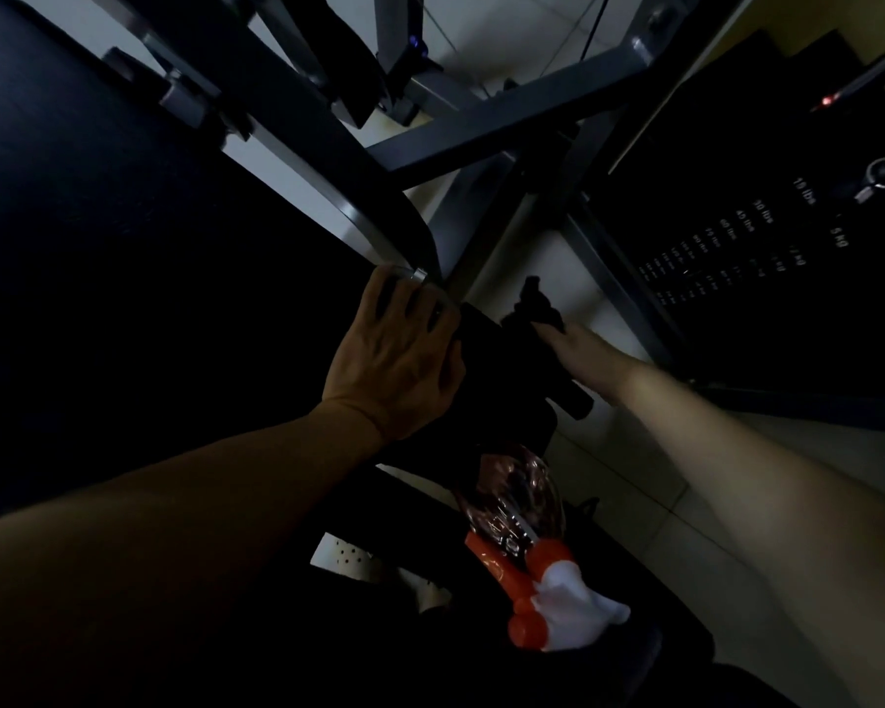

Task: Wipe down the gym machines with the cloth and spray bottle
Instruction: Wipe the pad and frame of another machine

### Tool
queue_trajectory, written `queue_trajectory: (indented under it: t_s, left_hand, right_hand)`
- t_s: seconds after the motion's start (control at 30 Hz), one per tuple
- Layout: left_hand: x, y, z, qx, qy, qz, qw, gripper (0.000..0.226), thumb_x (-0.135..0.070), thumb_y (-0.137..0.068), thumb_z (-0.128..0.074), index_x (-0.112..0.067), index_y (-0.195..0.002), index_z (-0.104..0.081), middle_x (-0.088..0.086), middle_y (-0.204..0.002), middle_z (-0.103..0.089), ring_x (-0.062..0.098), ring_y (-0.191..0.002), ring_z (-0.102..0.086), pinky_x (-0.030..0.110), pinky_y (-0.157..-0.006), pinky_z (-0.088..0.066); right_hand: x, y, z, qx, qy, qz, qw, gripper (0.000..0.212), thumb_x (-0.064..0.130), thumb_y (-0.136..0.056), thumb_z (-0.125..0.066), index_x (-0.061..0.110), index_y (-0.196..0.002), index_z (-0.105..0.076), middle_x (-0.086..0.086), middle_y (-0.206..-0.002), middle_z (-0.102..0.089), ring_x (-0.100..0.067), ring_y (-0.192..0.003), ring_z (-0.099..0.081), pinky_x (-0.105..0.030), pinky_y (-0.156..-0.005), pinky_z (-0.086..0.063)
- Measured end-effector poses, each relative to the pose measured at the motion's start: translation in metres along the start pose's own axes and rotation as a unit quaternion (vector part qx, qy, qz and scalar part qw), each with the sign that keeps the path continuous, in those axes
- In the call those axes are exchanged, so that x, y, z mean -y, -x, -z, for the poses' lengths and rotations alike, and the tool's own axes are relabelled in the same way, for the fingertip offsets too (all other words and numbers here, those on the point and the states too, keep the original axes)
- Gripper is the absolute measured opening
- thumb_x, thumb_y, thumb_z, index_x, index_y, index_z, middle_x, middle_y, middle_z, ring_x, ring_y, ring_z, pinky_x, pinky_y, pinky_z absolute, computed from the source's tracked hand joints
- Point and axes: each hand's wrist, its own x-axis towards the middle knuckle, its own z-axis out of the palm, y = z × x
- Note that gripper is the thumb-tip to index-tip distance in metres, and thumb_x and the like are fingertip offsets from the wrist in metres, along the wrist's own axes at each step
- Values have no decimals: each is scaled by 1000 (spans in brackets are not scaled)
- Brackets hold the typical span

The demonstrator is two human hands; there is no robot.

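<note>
Count: 1 spray bottle, 1 cloth, 2 hands, 1 weight stack. Left hand: fingers spread wide, resting flat on the corner of the black pad. Right hand: grips the dark bunched cloth against the machine, fingers mostly hidden by it. Bottle lies untouched, nearer than both hands, between the forearms, orange-and-white trigger end toward the camera

Matt black padded seat, brushed grey metal frame, clear glossy plastic spray bottle w/ orange trigger.
</note>
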Motion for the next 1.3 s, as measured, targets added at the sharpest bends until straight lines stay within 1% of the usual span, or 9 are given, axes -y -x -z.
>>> queue_trajectory:
  t_s: [0.1,0.27,0.37,0.5,0.67,0.83,1.0,1.13,1.3]
  left_hand:
    - [1,0,-1,7,1,2,1000,50,-37,-101,-32,-4,-120,-63,20,-121,-62,42,-119,-52,56,-119,-21]
    - [0,-1,-1,7,0,4,1000,50,-35,-101,-32,-2,-122,-63,21,-121,-63,43,-120,-52,56,-120,-20]
    - [0,0,-1,6,1,5,1000,50,-36,-101,-30,-3,-122,-62,20,-120,-62,43,-120,-52,57,-119,-21]
    - [0,-1,-2,14,-14,4,1000,55,-39,-102,-22,-6,-126,-59,18,-126,-60,41,-124,-49,56,-119,-20]
    - [0,-1,-7,16,-26,3,1000,61,-40,-102,-13,-8,-132,-55,18,-132,-58,41,-129,-46,56,-120,-17]
    - [0,0,-11,13,-30,4,999,59,-43,-100,-18,-10,-136,-52,19,-135,-56,41,-130,-45,57,-121,-14]
    - [0,1,-13,4,-36,8,999,57,-43,-101,-21,-11,-134,-54,17,-135,-56,39,-130,-45,56,-121,-15]
    - [0,3,-9,-19,-10,14,1000,53,-42,-101,-28,-10,-129,-60,18,-132,-58,39,-130,-46,55,-121,-17]
    - [4,11,1,-55,102,19,993,49,-39,-99,-38,-9,-131,-58,16,-139,-57,33,-135,-48,52,-122,-21]
  right_hand:
    - [-26,9,14,-55,51,-37,996,40,48,-102,-44,16,-120,-60,-2,-106,-63,-8,-81,-59,-14,-62,-44]
    - [-31,27,20,-135,-9,-51,989,31,47,-99,-52,22,-84,-62,-3,-87,-66,-17,-77,-63,-21,-61,-48]
    - [8,23,2,-98,-48,23,994,33,51,-102,-43,27,-114,-61,9,-92,-64,-3,-83,-61,-7,-64,-44]
    - [22,14,-25,-39,73,93,992,47,49,-102,-46,22,-139,-54,0,-128,-65,-16,-119,-59,-26,-96,-46]
    - [5,37,-8,-71,227,103,966,57,55,-97,-48,34,-148,-38,10,-121,-61,-15,-104,-63,-29,-75,-52]
    - [-8,77,8,-77,419,92,900,43,35,-96,-59,15,-133,-51,-7,-121,-61,-30,-106,-61,-28,-71,-36]
    - [5,93,11,51,608,-24,792,40,45,-94,-54,17,-123,-57,-7,-121,-63,-28,-108,-61,-29,-74,-42]
    - [17,98,29,12,412,-112,904,39,40,-89,-67,9,-112,-63,-8,-98,-68,-25,-83,-69,-30,-62,-54]
    - [74,133,39,-164,192,27,967,42,47,-90,-65,12,-113,-62,-6,-97,-68,-26,-88,-68,-42,-80,-59]
